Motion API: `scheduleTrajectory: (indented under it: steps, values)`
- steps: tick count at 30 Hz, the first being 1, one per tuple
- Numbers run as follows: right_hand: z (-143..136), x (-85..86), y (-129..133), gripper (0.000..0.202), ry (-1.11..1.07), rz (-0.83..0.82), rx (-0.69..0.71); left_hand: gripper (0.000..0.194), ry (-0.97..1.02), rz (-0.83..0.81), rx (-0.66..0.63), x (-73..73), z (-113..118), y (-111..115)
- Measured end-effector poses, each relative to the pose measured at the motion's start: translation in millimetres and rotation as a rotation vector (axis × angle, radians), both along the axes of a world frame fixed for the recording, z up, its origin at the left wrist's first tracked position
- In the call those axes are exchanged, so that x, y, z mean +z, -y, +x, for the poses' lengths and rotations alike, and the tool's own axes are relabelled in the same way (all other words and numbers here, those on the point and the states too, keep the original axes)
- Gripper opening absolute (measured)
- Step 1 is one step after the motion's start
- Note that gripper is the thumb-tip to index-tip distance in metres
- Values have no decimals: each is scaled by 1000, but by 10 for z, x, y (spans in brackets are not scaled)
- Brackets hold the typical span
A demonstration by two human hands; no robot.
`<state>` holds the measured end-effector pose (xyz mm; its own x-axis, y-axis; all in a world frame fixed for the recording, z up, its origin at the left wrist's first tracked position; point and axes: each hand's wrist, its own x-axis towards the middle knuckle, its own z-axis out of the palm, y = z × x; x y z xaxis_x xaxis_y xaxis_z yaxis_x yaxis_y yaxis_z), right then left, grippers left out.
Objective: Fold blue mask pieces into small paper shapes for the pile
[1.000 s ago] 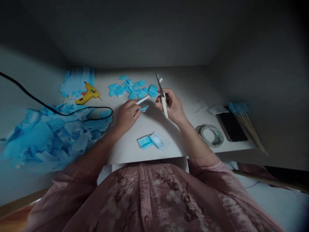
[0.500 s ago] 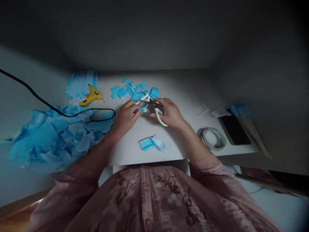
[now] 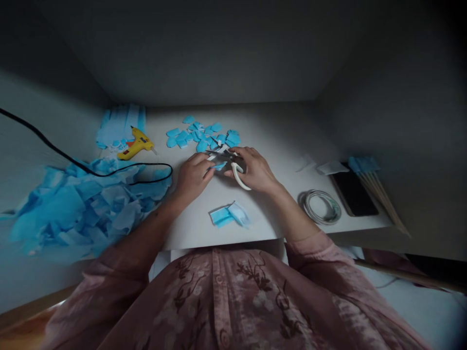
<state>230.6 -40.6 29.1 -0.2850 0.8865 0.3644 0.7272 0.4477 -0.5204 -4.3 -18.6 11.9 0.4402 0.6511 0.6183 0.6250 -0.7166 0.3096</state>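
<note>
**Two hands close together over the desk, scissors in one and a blue piece in the other**

Both hands are bare and near each other above the middle of the white desk. The left hand has its thumb and fingers nearly closed, pinching a small blue piece. A narrow white strip lies by its fingertips and the blades; whether the hand grips it too, I cannot tell. The right hand is curled around the pale handles of the scissors, its thumb apart from the forefinger. The blades are parted and point toward the left hand; the exact spot where they meet the material is too small to make out.

Just beyond the hands, many small blue cutouts lie in a loose cluster, some overlapping. Nearer the body, a folded blue scrap touches a paler scrap.

At the left, a yellow glue gun lies beside a stack of blue and white sheets. A large heap of blue and whitish scraps spreads in front of them, with a black cord looping across it.

On the right are a ring of tape and a dark phone. A white scrap touches the phone's far end, and a bundle of thin sticks with blue ends lies slanted along its right side.
</note>
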Motion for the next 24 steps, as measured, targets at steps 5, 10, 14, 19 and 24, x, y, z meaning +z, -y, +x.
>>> scheduleTrajectory:
  steps: [5, 10, 14, 19, 24]
  values:
    - [-6, -6, 0, 74, -16, -16, 28, 13, 29, -3, 65, 5, -8, -4]
    - [-18, -6, 0, 77, -28, -33, 22, 13, 27, 15, 58, -2, -3, -4]
    - [-23, -19, -3, 78, -40, -45, 6, 13, 22, 48, 47, -14, 9, 6]
    - [1, -31, -8, 79, -28, -27, -17, 12, 42, 32, 54, 4, -18, -15]
    - [51, -25, -25, 73, -23, -15, -77, 10, 81, 8, 98, 6, -41, -48]
